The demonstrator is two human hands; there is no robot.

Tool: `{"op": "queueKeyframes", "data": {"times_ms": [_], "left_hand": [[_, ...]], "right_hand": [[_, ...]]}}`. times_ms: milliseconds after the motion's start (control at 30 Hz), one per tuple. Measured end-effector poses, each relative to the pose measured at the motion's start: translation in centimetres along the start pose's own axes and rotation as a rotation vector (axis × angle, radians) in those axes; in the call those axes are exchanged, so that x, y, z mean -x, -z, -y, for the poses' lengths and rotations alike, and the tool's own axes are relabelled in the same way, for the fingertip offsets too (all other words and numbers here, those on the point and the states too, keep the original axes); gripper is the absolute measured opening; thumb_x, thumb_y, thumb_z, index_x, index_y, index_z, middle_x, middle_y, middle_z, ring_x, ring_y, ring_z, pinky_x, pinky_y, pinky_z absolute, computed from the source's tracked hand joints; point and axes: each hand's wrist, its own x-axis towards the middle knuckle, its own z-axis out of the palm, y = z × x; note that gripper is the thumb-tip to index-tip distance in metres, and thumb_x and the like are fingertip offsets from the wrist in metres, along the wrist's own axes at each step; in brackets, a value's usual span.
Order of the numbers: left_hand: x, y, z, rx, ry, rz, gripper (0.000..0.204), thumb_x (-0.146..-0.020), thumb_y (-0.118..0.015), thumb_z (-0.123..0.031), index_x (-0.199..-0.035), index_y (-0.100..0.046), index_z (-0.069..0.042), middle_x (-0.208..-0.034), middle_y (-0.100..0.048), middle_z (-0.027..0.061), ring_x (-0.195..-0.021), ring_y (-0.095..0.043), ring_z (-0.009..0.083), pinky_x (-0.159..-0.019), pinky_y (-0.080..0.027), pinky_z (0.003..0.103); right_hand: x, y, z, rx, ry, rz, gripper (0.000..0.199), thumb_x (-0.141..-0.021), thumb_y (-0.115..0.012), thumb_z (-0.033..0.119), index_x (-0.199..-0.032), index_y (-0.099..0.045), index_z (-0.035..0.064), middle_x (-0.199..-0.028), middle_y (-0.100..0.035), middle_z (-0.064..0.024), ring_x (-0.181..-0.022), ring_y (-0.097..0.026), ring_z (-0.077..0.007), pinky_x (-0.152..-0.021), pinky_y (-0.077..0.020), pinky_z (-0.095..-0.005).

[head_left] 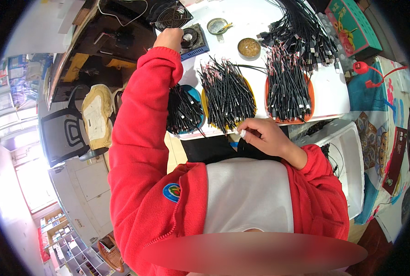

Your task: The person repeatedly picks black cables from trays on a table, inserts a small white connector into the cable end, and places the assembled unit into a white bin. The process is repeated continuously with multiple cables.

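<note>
My left hand (169,38) is closed at the far left of the white table, next to a blue box-shaped device (196,45) with a dark round top. What its fingers hold is hidden. My right hand (268,137) is by the table's near edge, pinching a small white thing (242,133). Between the hands, short black cables with stripped ends lie in piles: one pile (183,110) on a blue tray (196,94), another (228,94) on a yellow tray (250,86), a third (287,85) on an orange tray (301,116).
A black fan (170,17) stands behind my left hand. Farther back are a small round dish (217,26), a tin of brown material (249,47) and a heap of USB cables (301,34). At right are a white foam box (353,156) and a green carton (354,27); at left, a chair (64,126).
</note>
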Motion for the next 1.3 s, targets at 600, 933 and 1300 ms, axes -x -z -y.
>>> {"op": "queueKeyframes", "data": {"times_ms": [600,933,1300], "left_hand": [[9.0,7.6,-5.8,1.304,-0.025,-0.561,0.012,-0.084,-0.065,-0.004,-0.094,-0.065,0.003,-0.077,-0.067,0.0060,-0.060,-0.054,0.0075,-0.054,-0.043,0.020],[18.3,16.3,-14.7,1.813,-0.466,-0.703,0.018,-0.092,-0.056,-0.004,-0.109,-0.057,0.002,-0.095,-0.063,0.0157,-0.074,-0.057,0.0161,-0.064,-0.046,0.025],[24.1,10.6,-11.2,1.538,-0.013,-0.401,0.034,-0.092,-0.055,-0.011,-0.124,-0.053,0.003,-0.122,-0.058,0.0151,-0.111,-0.056,0.0206,-0.095,-0.043,0.031]], "right_hand": [[1.9,-1.0,2.2,-0.046,0.080,-0.136,0.014,-0.090,-0.050,0.006,-0.098,-0.060,0.0004,-0.068,-0.059,-0.0037,-0.061,-0.054,-0.0082,-0.057,-0.0439,-0.0240],[-5.4,-3.1,12.2,0.305,0.761,-0.281,0.044,-0.093,-0.055,0.019,-0.130,-0.042,-0.0012,-0.116,-0.058,-0.0126,-0.100,-0.057,-0.0190,-0.085,-0.0442,-0.0297],[24.7,10.9,15.7,0.034,0.589,-0.449,0.026,-0.100,-0.042,0.021,-0.110,-0.054,-0.0004,-0.086,-0.054,-0.0026,-0.076,-0.050,-0.0129,-0.068,-0.0421,-0.0268]]}}
